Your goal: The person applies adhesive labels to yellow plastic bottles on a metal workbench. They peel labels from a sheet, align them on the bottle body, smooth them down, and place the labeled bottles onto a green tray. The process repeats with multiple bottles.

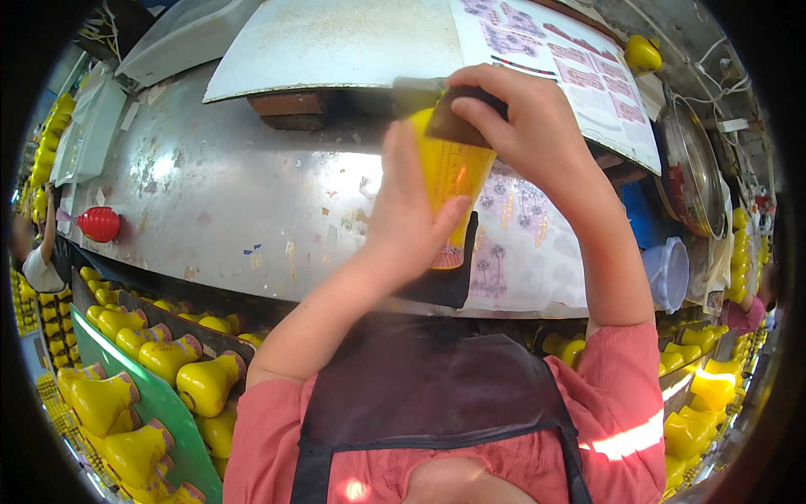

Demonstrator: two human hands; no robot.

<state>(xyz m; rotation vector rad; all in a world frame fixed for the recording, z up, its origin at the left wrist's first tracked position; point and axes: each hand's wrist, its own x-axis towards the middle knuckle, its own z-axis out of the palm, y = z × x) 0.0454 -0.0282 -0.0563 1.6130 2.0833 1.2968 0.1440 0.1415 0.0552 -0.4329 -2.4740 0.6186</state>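
My left hand [407, 206] is wrapped around a glossy yellow vase [457, 172], holding it tilted above the metal table. A pink patterned band shows at the vase's end nearest me. In my right hand [525, 118] is a dark flat scraper [462, 124], pinched between thumb and fingers. It lies against the far, wider part of the vase, and motion blurs that area. Below the vase, a black cloth [449, 290] lies at the table's near edge. Beside it on the right is a pale sheet of purple floral decals [537, 239].
A white board [353, 46] with another decal sheet [579, 71] spans the table's far side, near a brick [290, 109]. A red bulb-shaped object [99, 224] sits left. A pail [669, 273] and metal basin [697, 164] stand right. Many yellow vases [210, 382] flank me; other people appear at both edges.
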